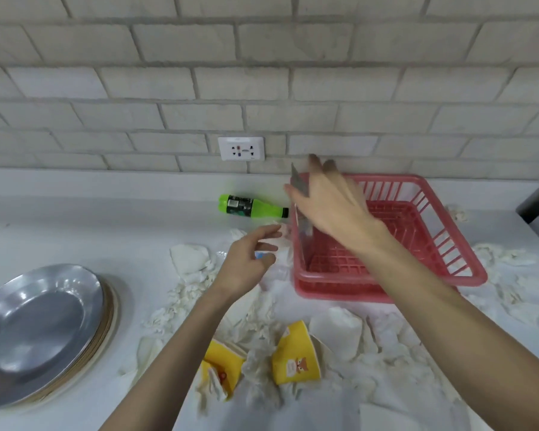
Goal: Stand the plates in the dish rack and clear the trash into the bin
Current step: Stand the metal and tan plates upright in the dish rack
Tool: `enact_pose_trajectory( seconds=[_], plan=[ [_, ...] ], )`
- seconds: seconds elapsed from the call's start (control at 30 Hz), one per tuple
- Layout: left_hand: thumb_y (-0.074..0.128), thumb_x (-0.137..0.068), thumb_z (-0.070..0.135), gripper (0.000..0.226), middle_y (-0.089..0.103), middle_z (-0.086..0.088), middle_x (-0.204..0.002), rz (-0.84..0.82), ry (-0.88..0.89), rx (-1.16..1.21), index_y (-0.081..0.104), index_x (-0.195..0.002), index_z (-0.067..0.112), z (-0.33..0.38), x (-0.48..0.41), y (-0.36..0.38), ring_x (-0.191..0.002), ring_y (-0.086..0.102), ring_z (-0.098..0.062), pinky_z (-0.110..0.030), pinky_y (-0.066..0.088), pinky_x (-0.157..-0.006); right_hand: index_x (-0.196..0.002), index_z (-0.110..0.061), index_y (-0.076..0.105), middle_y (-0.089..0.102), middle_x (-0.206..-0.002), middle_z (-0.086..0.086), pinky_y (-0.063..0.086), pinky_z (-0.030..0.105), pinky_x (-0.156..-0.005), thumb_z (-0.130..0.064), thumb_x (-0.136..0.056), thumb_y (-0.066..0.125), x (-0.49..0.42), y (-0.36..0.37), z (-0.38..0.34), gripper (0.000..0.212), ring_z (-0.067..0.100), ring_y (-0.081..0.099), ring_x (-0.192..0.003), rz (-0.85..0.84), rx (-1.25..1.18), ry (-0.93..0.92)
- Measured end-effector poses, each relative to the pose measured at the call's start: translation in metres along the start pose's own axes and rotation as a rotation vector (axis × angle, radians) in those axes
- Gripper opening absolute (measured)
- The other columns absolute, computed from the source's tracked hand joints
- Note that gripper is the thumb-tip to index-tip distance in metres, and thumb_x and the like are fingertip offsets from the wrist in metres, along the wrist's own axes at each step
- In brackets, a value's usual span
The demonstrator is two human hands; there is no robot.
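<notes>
Barely started: your right hand (pixel 327 206) pinches one plate (pixel 298 184) upright in the dish rack (pixel 433 209), left hand (pixel 246 262) loose and empty, plate stack (pixel 41 331) and trash (pixel 296 356) uncleared.

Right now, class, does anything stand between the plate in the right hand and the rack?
Nothing visible does. The right hand holds the plate edge-on at the left end of the rack, and the rack floor below it shows nothing else.
</notes>
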State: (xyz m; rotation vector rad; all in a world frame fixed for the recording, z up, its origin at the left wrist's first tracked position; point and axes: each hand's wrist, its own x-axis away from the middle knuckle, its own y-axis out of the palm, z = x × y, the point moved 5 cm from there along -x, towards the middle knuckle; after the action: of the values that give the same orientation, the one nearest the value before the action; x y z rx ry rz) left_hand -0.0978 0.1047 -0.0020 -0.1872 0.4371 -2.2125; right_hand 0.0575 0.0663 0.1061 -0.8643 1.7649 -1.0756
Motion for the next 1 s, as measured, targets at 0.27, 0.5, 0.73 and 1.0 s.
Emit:
enact_pose_trajectory(
  seconds=[0.27,0.5,0.73,1.0],
  plan=[
    [0.056,-0.092,0.0,0.025,0.063,0.004,-0.062,0.226,0.034,-0.002,0.074,-0.096,0.017,-0.004,0.052,-0.091,-0.053,0.057,-0.012,-0.018,0.045,-0.057,-0.091,-0.019,0.063,0.067,-0.079,0.002,0.045,0.034,-0.063,-0.025,-0.09,0.052,0.029,0.012,-0.091,0.012,0.03,0.062,-0.08,-0.056,-0.148,-0.231],
    [0.064,-0.09,0.007,0.019,0.046,0.008,-0.055,0.375,-0.052,-0.126,0.075,-0.092,0.022,-0.063,0.115,-0.175,-0.052,0.041,-0.007,-0.015,0.035,-0.054,-0.08,-0.026,0.054,0.052,-0.068,-0.009,0.033,0.03,-0.058,-0.019,-0.092,0.052,0.046,0.086,-0.19,0.014,0.019,0.053,-0.073,-0.34,-0.188,-0.562],
    [0.055,-0.088,0.015,0.019,0.05,0.004,-0.055,0.437,-0.249,-0.357,0.069,-0.08,0.023,-0.136,0.182,-0.272,-0.053,0.044,-0.01,-0.031,0.041,-0.057,-0.091,-0.017,0.063,0.065,-0.085,0.0,0.048,0.035,-0.067,-0.025,-0.095,0.047,0.077,0.163,-0.276,0.018,0.022,0.058,-0.081,-0.576,-0.169,-0.593],
    [0.067,-0.086,0.033,0.029,0.056,0.009,-0.104,0.522,-0.385,-0.766,0.061,-0.114,0.031,-0.2,0.213,-0.368,-0.098,0.057,-0.017,-0.032,0.046,-0.067,-0.082,-0.015,0.06,0.061,-0.077,0.0,0.048,0.035,-0.066,-0.037,-0.096,0.048,0.113,0.217,-0.306,0.029,0.022,0.058,-0.072,-0.654,-0.224,-0.404]
  ],
)
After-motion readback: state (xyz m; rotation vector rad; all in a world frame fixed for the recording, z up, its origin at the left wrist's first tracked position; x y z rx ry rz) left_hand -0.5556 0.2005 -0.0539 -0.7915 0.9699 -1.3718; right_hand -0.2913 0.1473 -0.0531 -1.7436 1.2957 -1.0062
